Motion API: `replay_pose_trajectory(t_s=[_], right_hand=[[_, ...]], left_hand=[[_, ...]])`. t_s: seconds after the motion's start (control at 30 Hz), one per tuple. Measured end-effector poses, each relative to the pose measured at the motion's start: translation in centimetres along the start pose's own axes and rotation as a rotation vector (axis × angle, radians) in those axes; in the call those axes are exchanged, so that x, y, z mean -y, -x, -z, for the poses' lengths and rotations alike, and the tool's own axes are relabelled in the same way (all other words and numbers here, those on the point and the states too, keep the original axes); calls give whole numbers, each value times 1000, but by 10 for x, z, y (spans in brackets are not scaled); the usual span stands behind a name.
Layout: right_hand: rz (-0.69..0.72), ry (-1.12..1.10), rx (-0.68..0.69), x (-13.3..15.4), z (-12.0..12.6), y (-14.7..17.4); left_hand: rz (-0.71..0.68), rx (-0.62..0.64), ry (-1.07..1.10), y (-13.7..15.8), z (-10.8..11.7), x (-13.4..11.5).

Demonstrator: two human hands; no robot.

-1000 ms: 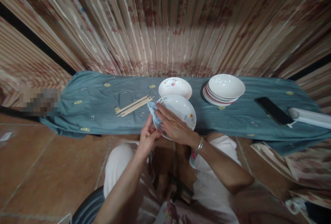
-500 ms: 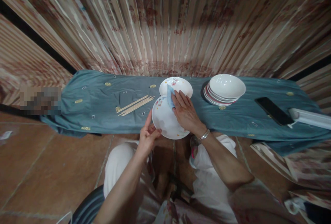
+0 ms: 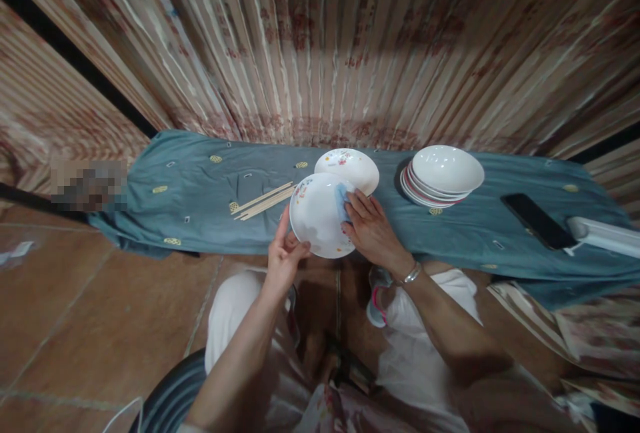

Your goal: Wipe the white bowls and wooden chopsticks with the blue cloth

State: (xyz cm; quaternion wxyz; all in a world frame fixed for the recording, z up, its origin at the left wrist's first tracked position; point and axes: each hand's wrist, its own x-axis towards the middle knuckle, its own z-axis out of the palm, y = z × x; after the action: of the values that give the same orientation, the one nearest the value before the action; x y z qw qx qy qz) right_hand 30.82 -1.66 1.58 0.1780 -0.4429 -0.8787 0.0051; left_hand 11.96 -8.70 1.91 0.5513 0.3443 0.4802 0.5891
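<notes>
My left hand (image 3: 287,254) grips a white plate (image 3: 317,220) with a floral rim by its left edge, thumb on top and fingers along the side and below. The plate is held tilted above the table's front edge. My right hand (image 3: 373,230), a silver bracelet on its wrist, presses a light blue cloth (image 3: 343,201) against the right side of the plate's face. Behind the held plate, a second floral plate (image 3: 353,170) lies on the table, partly covered by it. Several wooden chopsticks (image 3: 265,202) lie just left of the plates.
A stack of white bowls (image 3: 445,170) stands to the right on the teal tablecloth (image 3: 210,200). Farther right lie a black phone (image 3: 539,221) and a white bar-shaped object (image 3: 605,236). A pleated curtain (image 3: 320,46) hangs behind the table.
My right hand and the cloth have slid from the plate's upper edge to its right side, and the plate has risen slightly. The whole view has shifted a little.
</notes>
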Motion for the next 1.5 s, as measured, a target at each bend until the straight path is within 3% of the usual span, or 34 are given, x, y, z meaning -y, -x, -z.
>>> replay_pose_trajectory(t_s=[0.63,0.8,1.03,1.27,1.5], right_hand=[[171,-272,9,48,3,16],[275,-335,35,58,2,13],[242,-500,4,62,0,9],[324,-365,35,54,2,11],[318,-239,19,42,5,16]], left_hand=[[-83,-70,5,-4,5,-1],[-89,-49,32,-3,3,1],[-98,-12,71,-2,-1,0],[-65,-34,84,-2,3,-1],[-63,-75,57,-3,6,-4]])
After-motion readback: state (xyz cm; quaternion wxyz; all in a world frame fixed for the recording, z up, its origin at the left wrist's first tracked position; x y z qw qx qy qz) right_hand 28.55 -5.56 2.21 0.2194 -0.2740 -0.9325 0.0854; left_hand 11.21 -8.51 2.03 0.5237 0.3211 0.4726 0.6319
